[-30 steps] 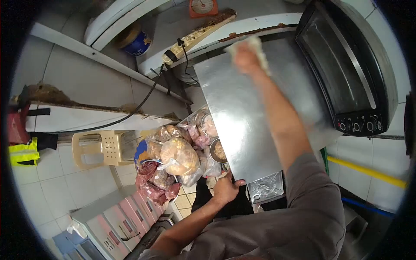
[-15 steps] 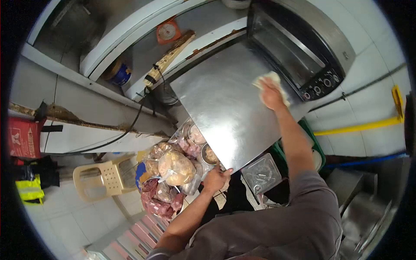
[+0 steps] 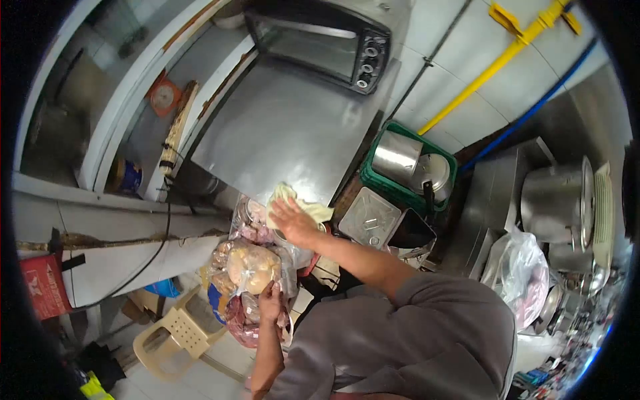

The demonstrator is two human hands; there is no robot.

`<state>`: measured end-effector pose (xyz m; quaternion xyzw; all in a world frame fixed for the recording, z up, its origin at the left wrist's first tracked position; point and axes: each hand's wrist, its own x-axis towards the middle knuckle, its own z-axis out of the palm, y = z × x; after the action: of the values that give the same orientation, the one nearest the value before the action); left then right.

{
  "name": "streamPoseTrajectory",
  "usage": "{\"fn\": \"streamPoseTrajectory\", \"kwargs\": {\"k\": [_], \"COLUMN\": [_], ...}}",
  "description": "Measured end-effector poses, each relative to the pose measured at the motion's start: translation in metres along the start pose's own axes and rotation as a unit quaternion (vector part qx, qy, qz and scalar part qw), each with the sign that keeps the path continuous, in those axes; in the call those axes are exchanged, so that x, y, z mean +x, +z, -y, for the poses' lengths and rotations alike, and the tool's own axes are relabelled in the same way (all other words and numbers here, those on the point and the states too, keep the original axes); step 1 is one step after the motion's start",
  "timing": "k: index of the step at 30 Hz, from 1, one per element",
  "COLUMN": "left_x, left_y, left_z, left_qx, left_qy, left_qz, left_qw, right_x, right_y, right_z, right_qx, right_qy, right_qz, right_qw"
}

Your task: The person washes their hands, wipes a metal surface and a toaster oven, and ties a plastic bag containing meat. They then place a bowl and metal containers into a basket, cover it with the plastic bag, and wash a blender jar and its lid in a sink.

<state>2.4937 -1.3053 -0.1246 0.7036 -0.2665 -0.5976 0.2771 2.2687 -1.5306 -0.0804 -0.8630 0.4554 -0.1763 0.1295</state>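
My right hand (image 3: 295, 223) lies over a pale yellow cloth (image 3: 313, 212) at the near edge of a shiny metal tabletop (image 3: 267, 127). Its fingers press the cloth, part of which spreads out to the right. Lower down, my left hand (image 3: 270, 303) is by a clear plastic bag of pale yellowish food (image 3: 253, 268), its fingers blurred and partly bent. Around that hand lie more bags, with dark red meat (image 3: 241, 327) below and pink meat (image 3: 253, 230) above. A bowl rim (image 3: 321, 228) shows beside the cloth, mostly hidden by my right hand and forearm.
A black toaster oven (image 3: 313, 47) stands on the tabletop's far side. To the right are a green crate (image 3: 373, 180) with metal pots, a square lidded container (image 3: 370, 219) and a large pot (image 3: 553, 200). A beige plastic chair (image 3: 177, 337) stands lower left.
My right hand has moved the cloth from beside the oven to the tabletop's near edge. My left hand has let go of the table corner and moved down to the bags. The view has turned right.
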Motion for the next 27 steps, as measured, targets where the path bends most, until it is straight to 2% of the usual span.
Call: {"fn": "streamPoseTrajectory", "kwargs": {"k": [1, 4, 5, 6, 7, 9, 11, 13, 15, 16, 17, 18, 20, 21, 23, 24, 25, 26, 27], "left_x": [0.0, 0.004, 0.01, 0.017, 0.016, 0.029, 0.042, 0.04, 0.045, 0.049, 0.054, 0.058, 0.062, 0.068, 0.061, 0.057, 0.054, 0.056, 0.053], "left_y": [-0.003, -0.007, -0.007, -0.008, -0.002, 0.008, 0.028, 0.064, 0.096, 0.108, 0.119, 0.128, 0.143, 0.144, 0.149, 0.153, 0.155, 0.151, 0.15], "left_z": [-0.007, -0.026, -0.027, -0.031, -0.046, -0.063, -0.082, -0.136, -0.18, -0.195, -0.206, -0.216, -0.226, -0.221, -0.232, -0.241, -0.249, -0.242, -0.243], "left_qx": [0.028, 0.045, 0.057, 0.07, 0.085, 0.131, 0.159, 0.254, 0.355, 0.409, 0.46, 0.513, 0.607, 0.653, 0.682, 0.692, 0.699, 0.697, 0.702], "left_qy": [0.013, 0.014, 0.021, 0.029, 0.001, 0.052, 0.089, 0.187, 0.264, 0.292, 0.318, 0.287, 0.22, 0.213, 0.168, 0.147, 0.104, 0.089, 0.092], "left_qz": [0.003, -0.011, -0.009, -0.007, -0.01, 0.008, 0.0, 0.001, -0.004, -0.01, -0.015, -0.012, -0.002, -0.006, 0.003, -0.003, 0.011, 0.013, 0.013], "left_qw": [1.0, 0.999, 0.998, 0.997, 0.996, 0.99, 0.983, 0.949, 0.897, 0.865, 0.829, 0.809, 0.764, 0.726, 0.712, 0.707, 0.707, 0.711, 0.707], "right_x": [-0.002, -0.008, -0.009, -0.009, -0.009, -0.006, -0.003, 0.002, 0.005, 0.006, 0.006, 0.006, 0.019, 0.023, 0.032, 0.033, 0.04, 0.042, 0.041], "right_y": [-0.013, -0.024, -0.034, -0.04, -0.046, -0.073, -0.095, -0.132, -0.148, -0.168, -0.163, -0.17, -0.172, -0.172, -0.168, -0.158, -0.149, -0.143, -0.128], "right_z": [0.0, -0.046, -0.071, -0.108, -0.145, -0.228, -0.31, -0.355, -0.406, -0.42, -0.463, -0.48, -0.481, -0.468, -0.426, -0.411, -0.401, -0.396, -0.401], "right_qx": [0.012, 0.102, 0.147, 0.128, 0.11, 0.128, 0.044, 0.065, 0.024, -0.008, -0.016, -0.044, -0.025, -0.028, -0.037, -0.076, -0.048, -0.061, -0.042], "right_qy": [0.012, -0.06, -0.048, -0.015, 0.02, 0.147, 0.113, 0.095, 0.095, 0.107, 0.088, 0.049, 0.113, 0.162, 0.248, 0.23, 0.171, 0.1, 0.091], "right_qz": [0.044, 0.051, 0.063, 0.04, 0.019, -0.031, -0.067, -0.067, -0.113, -0.129, -0.146, -0.176, -0.177, -0.231, -0.344, -0.356, -0.389, -0.346, -0.249], "right_qw": [0.999, 0.992, 0.986, 0.991, 0.994, 0.98, 0.99, 0.991, 0.989, 0.986, 0.985, 0.982, 0.977, 0.959, 0.905, 0.902, 0.904, 0.931, 0.963]}}
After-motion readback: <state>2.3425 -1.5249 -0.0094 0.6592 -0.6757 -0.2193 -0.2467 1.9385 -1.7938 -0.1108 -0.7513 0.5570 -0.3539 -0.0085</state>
